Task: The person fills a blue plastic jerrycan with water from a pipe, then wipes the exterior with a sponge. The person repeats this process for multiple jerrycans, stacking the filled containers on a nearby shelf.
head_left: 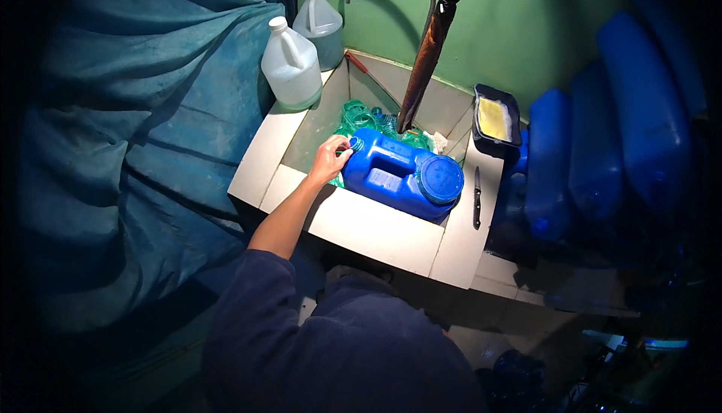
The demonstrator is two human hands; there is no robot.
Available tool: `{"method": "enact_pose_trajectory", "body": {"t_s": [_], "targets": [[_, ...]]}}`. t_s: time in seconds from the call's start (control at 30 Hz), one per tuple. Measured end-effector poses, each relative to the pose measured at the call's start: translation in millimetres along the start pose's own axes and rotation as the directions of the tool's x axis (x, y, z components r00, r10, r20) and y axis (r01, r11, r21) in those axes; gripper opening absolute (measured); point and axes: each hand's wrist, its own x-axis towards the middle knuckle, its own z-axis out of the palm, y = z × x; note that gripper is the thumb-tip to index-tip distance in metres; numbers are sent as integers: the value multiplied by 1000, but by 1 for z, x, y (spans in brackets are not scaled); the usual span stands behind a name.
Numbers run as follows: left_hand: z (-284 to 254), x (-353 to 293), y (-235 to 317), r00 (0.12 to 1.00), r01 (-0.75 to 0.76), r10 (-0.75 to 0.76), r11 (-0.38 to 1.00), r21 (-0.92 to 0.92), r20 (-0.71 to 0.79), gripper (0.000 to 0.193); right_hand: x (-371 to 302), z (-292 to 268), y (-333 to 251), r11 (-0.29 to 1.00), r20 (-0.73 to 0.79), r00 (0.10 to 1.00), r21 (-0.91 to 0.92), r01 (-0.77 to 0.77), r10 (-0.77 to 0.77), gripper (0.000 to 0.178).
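A blue plastic water jug (391,159) lies on its side across the front of a tiled sink (353,221), its moulded handle facing up. Its wide round blue lid (440,179) is at the right end. At the left end, my left hand (331,159) has its fingers closed around the small blue spout cap (356,143). The fingertips are partly hidden behind the cap. My left forearm reaches up from a dark sleeve. My right hand does not show. Behind the jug, green translucent plastic pieces (359,116) lie in the basin.
Two white-capped clear jugs (293,67) stand on the sink's left ledge. A black-handled knife (477,199) and a black tub with a yellow sponge (494,118) sit on the right ledge. A wrapped pipe (425,67) rises behind. Large blue containers (635,105) stand at right; a blue tarp (143,135) hangs left.
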Motion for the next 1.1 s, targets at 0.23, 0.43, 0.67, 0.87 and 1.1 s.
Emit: {"method": "enact_pose_trajectory", "body": {"t_s": [0.23, 0.43, 0.67, 0.87, 1.1], "targets": [[2, 2, -10, 999, -33, 33, 998, 45, -12, 16, 28, -2, -37, 652, 208, 827, 527, -545, 523, 26], [-11, 2, -28, 982, -174, 152, 960, 218, 114, 15, 42, 65, -98, 695, 107, 800, 435, -572, 591, 30], [-24, 23, -44, 969, 238, -226, 963, -130, 101, 33, 47, 78, -93, 794, -63, 877, 459, -398, 476, 33], [-8, 31, 8, 922, 346, -327, 936, -60, 207, 32, 33, 83, -52, 664, -62, 758, 531, -526, 649, 38], [-20, 25, 94, 923, -182, -86, 761, 623, 375, 44, 31, 112, -14, 831, -198, 814, 256, -494, 545, 49]]}}
